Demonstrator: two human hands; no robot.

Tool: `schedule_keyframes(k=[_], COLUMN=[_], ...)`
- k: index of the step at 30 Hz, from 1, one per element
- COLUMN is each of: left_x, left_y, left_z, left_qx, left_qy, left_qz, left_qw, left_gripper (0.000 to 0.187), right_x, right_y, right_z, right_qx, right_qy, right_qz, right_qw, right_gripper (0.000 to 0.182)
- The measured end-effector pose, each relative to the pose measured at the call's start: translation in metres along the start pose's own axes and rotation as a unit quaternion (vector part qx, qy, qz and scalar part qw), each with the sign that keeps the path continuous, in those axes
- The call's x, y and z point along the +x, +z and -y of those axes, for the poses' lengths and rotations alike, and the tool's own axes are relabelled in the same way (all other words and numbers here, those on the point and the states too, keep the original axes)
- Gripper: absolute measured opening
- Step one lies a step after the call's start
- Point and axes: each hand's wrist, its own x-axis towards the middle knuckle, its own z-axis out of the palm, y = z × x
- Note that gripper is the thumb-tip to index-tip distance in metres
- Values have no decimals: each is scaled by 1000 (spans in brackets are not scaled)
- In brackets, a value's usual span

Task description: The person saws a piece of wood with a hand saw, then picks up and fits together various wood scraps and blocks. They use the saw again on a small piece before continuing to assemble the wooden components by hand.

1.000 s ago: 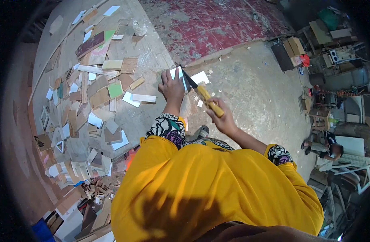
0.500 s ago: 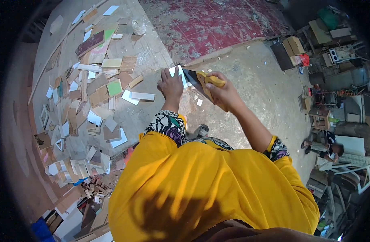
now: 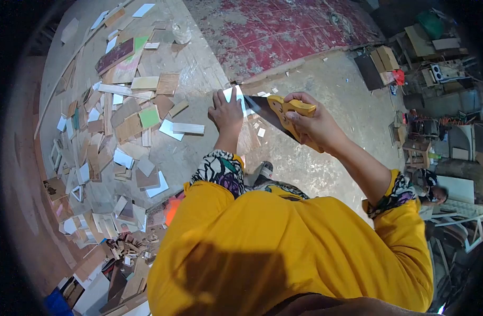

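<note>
Shifted outward to our right since half a second ago: our right hand (image 3: 312, 121), and with it the handsaw (image 3: 275, 117). Our left hand (image 3: 227, 111) keeps its place.

Right hand: fingers wrapped around the yellow handle (image 3: 286, 113). Left hand: fingers spread, palm down, pressing a white panel (image 3: 238, 94) at the tabletop (image 3: 196, 79) edge.

Handsaw: beside that panel, its dark, tapering metal blade (image 3: 269, 113) pointing at it; whether the teeth touch, we cannot tell. We judge it light, the blade stiff yet springy; hold by the handle, clear of the teeth.

White panel: flat, straight-edged, smooth-faced; probably light, rigid and a little slippery, best pinned flat-handed away from the blade.

Nearby, on the worn tabletop: one narrow pale strip (image 3: 188, 128) lying across a white offcut (image 3: 171, 130); one green-faced square (image 3: 148, 117); one whitish cup (image 3: 181, 35). Beyond: red floor tiles (image 3: 289, 34), scuffed.
</note>
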Motion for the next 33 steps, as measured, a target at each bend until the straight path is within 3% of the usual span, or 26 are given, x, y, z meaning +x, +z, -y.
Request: schedule_keyframes(k=[3,5,11,13,17,23,25,30,33], left_x=[3,0,-1,-4,-3,-4,-3,-4,-5], left_y=[2,3,8,3,1,3,3,10,8], left_z=[-1,-1,1,1,-1,1,1,1,1], left_qx=[-1,13,0,-13,-39,-24,-28,-9,-11], left_qy=[-13,-7,-9,-9,-18,2,12,17,25], left_qz=[18,13,-10,-16,-10,-32,-34,-79,-71], left_qw=[1000,1000,1000,1000,999,999,999,997,997], left_gripper=[45,46,44,43,40,42,43,44,44], right_x=[70,84,42,29,-3,-11,-25,-70,-87], right_y=[22,33,41,39,47,52,47,15,6], right_z=[-61,-55,-69,-114,-190,-147,-110,-87,-71], right_qx=[42,49,10,-8,-49,-4,77,18,52], right_qy=[-78,-52,-57,-208,-252,-190,-77,-140,-57], right_qz=[-37,-26,-30,-62,-78,-112,-127,-122,-99], right_qw=[995,997,998,976,963,975,986,982,992], right_gripper=[26,27,29,29,31,30,29,30,30])
